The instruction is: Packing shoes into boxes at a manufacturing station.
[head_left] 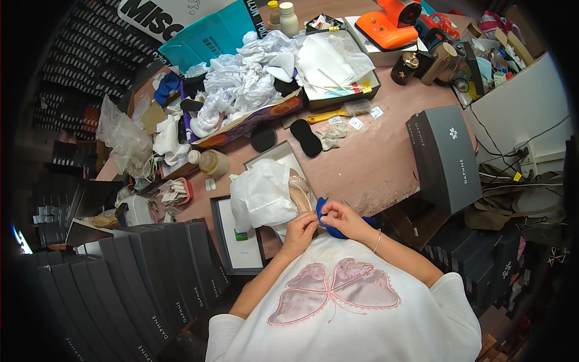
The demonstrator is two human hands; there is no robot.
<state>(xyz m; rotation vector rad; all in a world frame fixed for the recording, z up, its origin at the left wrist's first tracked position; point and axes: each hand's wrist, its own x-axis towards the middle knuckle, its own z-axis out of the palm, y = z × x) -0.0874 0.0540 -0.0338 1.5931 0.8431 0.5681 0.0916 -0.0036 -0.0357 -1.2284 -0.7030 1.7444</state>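
A small blue piece [330,224], cloth or soft padding by the look of it, sits at the near edge of the table [386,163], close against the person's chest. Both hands meet over it. The right hand [342,218] lies on top, its fingers bent and pinched on the piece's upper edge; the left hand [301,228] comes in from the other side with fingertips closed near the same spot, touching or nearly touching the right. The blue piece runs out from under the right hand toward the person's right, so the right hand covers more of it and is the nearer one. Most of the piece is hidden by the fingers, and its true shape cannot be made out.

Just beyond the left hand a beige shoe [300,188] lies in an open box [278,154], half wrapped in white tissue paper [260,194]. A flat box lid [236,236] rests beside it. Farther out stand a closed grey shoebox [445,157], a row of dark boxes [151,283] at the left, and black insoles [306,137].
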